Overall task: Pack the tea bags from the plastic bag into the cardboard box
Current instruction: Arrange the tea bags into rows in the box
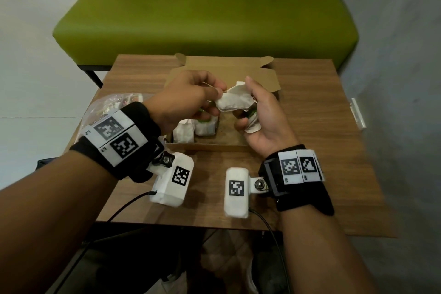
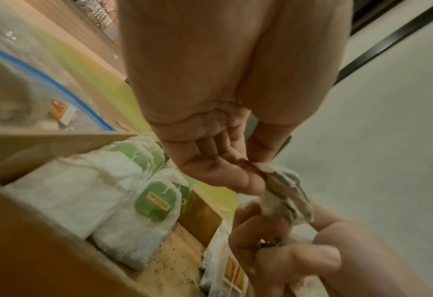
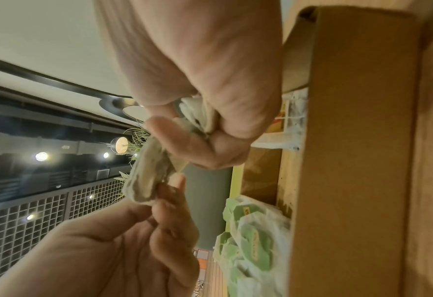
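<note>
Both hands (image 1: 188, 98) (image 1: 260, 117) pinching one tea bag (image 1: 235, 102) above the cardboard box (image 1: 267, 79)

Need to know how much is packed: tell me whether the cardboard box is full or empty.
Partly filled. The cardboard box holds tea bags along its left side; bare floor shows on the right.

A lounge or café-style seating corner: a green upholstered bench (image 1: 205, 14) stands against plain walls behind a small wood-grain table (image 1: 310, 126), with pendant lamps (image 3: 120, 144) and ceiling spotlights overhead.
</note>
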Available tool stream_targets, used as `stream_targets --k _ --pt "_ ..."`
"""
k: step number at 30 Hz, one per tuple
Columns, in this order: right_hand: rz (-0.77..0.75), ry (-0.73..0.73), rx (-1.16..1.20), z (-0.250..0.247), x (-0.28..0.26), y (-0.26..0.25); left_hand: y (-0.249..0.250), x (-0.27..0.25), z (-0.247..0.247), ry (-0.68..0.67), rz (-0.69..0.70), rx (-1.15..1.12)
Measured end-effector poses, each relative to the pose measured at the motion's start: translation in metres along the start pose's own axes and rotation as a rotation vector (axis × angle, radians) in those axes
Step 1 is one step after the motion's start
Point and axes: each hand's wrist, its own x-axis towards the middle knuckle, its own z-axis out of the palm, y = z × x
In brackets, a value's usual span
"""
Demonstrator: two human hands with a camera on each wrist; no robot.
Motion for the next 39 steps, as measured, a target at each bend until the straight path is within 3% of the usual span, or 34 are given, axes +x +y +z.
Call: stream_targets --k 7,13,22,29,34,39 --pt "-0.007 0.107 0.133 -0.002 0.004 0.0 0.0 -0.001 -0.006 -0.002 0.132 -0.043" --pt "-0.042 0.112 0.227 -0.002 0.003 -0.002 0.0 0.001 -0.008 0.096 0.255 -0.003" --pt "-0.046 0.041 0.281 -0.003 -0.007 -0.007 0.001 0.004 -0.012 0.171 0.244 -0.173" --pt "-0.213 -0.079 -0.1 0.004 -0.004 0.006 -0.002 0.005 -0.001 0.116 0.233 -0.045" --pt "-0.36 -0.032 -0.29 0.0 0.0 0.01 -0.003 0.005 -0.001 0.051 0.212 0.01" --pt "-0.493 -0.022 -0.475 -0.003 0.005 0.013 0.0 0.006 -0.005 0.027 0.281 0.108"
